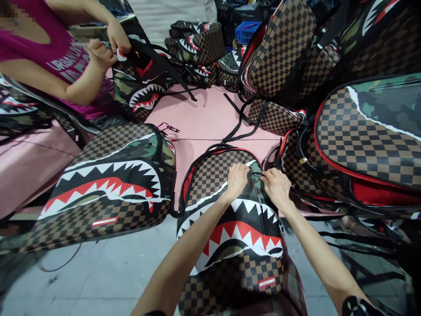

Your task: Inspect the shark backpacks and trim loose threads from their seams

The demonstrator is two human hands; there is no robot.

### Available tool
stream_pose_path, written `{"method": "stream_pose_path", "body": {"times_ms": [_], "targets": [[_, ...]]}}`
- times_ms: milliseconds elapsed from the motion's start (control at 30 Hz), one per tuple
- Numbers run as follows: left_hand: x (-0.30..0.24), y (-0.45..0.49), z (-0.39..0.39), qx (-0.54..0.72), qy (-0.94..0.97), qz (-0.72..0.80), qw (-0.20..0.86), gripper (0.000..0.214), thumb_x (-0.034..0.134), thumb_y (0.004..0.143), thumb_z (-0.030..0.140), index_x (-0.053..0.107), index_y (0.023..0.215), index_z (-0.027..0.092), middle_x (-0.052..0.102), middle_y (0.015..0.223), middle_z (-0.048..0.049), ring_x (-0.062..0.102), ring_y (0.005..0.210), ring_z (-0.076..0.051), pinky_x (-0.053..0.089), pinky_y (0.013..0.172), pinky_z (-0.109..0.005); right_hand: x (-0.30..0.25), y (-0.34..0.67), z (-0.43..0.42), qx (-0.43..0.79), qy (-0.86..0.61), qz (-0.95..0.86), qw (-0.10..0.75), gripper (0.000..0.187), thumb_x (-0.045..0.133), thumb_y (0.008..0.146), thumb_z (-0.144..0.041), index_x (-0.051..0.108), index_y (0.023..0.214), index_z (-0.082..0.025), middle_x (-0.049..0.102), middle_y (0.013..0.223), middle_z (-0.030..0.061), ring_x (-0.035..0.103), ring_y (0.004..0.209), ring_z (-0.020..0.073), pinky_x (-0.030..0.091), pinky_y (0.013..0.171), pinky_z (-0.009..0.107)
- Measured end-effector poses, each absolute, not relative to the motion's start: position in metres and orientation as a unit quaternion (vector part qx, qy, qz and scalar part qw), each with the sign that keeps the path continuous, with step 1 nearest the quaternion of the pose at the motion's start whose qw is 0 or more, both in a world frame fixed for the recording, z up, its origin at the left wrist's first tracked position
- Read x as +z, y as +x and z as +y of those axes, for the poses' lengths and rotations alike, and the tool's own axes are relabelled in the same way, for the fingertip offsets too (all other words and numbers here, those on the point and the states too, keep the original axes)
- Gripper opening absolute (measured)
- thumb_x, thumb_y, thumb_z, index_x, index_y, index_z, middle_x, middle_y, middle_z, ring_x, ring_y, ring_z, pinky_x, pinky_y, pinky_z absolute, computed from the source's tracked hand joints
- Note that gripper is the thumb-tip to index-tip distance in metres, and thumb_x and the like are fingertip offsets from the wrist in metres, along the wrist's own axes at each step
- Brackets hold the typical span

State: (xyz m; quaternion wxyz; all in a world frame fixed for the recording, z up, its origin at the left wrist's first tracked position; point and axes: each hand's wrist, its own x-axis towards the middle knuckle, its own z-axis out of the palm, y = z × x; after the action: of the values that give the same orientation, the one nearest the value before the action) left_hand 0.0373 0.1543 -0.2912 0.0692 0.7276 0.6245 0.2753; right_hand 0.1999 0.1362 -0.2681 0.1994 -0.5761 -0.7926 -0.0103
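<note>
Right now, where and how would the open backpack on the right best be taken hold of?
Probably by the black handle with the gold fitting, coming from the left, perhaps with the right hand: it curves out as a loop at the left end of the backpack, whereas the open mouth, showing red lining, would likely sag.

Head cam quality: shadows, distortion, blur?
Head view: dark shadow on the lower front of the middle backpack; same view, upper-right bags dim; same view, left-side backpack looks stretched toward the edge; same view, left hand and right hand fairly sharp, small dark item between them too small to identify.
</note>
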Motion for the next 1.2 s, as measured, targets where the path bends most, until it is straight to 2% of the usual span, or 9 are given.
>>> {"method": "stream_pose_path", "body": {"times_ms": [133, 467, 633, 800, 967, 1200], "targets": [[-0.293, 0.032, 0.152, 0.321, 0.702, 0.629, 0.096, 0.021, 0.041, 0.092, 0.022, 0.057, 0.08, 0.019, 0.06, 0.083, -0.0045, 0.05, 0.083, -0.019, 0.038, 0.081, -0.033, -0.271, 0.2, 0.138, -0.027, -0.563, -0.805, 0.187, 0.018, 0.051, 0.088, -0.028, 0.067, 0.095, -0.023, 0.062, 0.088, 0.0047, 0.05, 0.079, 0.0179, 0.028, 0.067, 0.031], [-0.295, 0.031, 0.146, 0.334, 0.689, 0.634, 0.109, 0.019, 0.044, 0.09, 0.023, 0.059, 0.079, 0.019, 0.06, 0.082, -0.0038, 0.05, 0.083, -0.018, 0.039, 0.08, -0.033, -0.266, 0.194, 0.14, -0.058, -0.54, -0.824, 0.165, 0.023, 0.045, 0.091, -0.024, 0.068, 0.092, -0.02, 0.062, 0.087, 0.0064, 0.048, 0.078, 0.0185, 0.025, 0.066, 0.033], [-0.293, 0.029, 0.143, 0.348, 0.669, 0.644, 0.13, 0.018, 0.045, 0.089, 0.022, 0.059, 0.078, 0.02, 0.06, 0.083, -0.0036, 0.051, 0.085, -0.018, 0.04, 0.08, -0.032, -0.264, 0.198, 0.14, -0.049, -0.55, -0.814, 0.182, 0.021, 0.048, 0.089, -0.026, 0.068, 0.094, -0.02, 0.062, 0.086, 0.0064, 0.048, 0.078, 0.0185, 0.026, 0.066, 0.032], [-0.292, 0.029, 0.14, 0.351, 0.667, 0.643, 0.135, 0.018, 0.045, 0.089, 0.022, 0.059, 0.078, 0.02, 0.061, 0.083, -0.0035, 0.051, 0.085, -0.018, 0.04, 0.079, -0.032, -0.265, 0.194, 0.14, -0.066, -0.539, -0.824, 0.163, 0.021, 0.048, 0.089, -0.025, 0.068, 0.096, -0.02, 0.062, 0.088, 0.0071, 0.048, 0.078, 0.0193, 0.025, 0.065, 0.033], [-0.294, 0.028, 0.138, 0.349, 0.669, 0.644, 0.129, 0.018, 0.046, 0.089, 0.022, 0.06, 0.078, 0.02, 0.06, 0.082, -0.0032, 0.051, 0.084, -0.018, 0.04, 0.081, -0.032, -0.263, 0.191, 0.141, -0.087, -0.531, -0.828, 0.157, 0.023, 0.046, 0.09, -0.024, 0.068, 0.09, -0.02, 0.063, 0.084, 0.0066, 0.047, 0.075, 0.0191, 0.025, 0.065, 0.033], [-0.298, 0.025, 0.138, 0.353, 0.669, 0.642, 0.127, 0.018, 0.046, 0.089, 0.023, 0.06, 0.079, 0.02, 0.06, 0.081, -0.0029, 0.051, 0.084, -0.018, 0.04, 0.081, -0.032, -0.259, 0.19, 0.14, -0.077, -0.534, -0.829, 0.147, 0.021, 0.049, 0.089, -0.025, 0.068, 0.095, -0.019, 0.064, 0.087, 0.0071, 0.05, 0.078, 0.0198, 0.027, 0.066, 0.033]]}}
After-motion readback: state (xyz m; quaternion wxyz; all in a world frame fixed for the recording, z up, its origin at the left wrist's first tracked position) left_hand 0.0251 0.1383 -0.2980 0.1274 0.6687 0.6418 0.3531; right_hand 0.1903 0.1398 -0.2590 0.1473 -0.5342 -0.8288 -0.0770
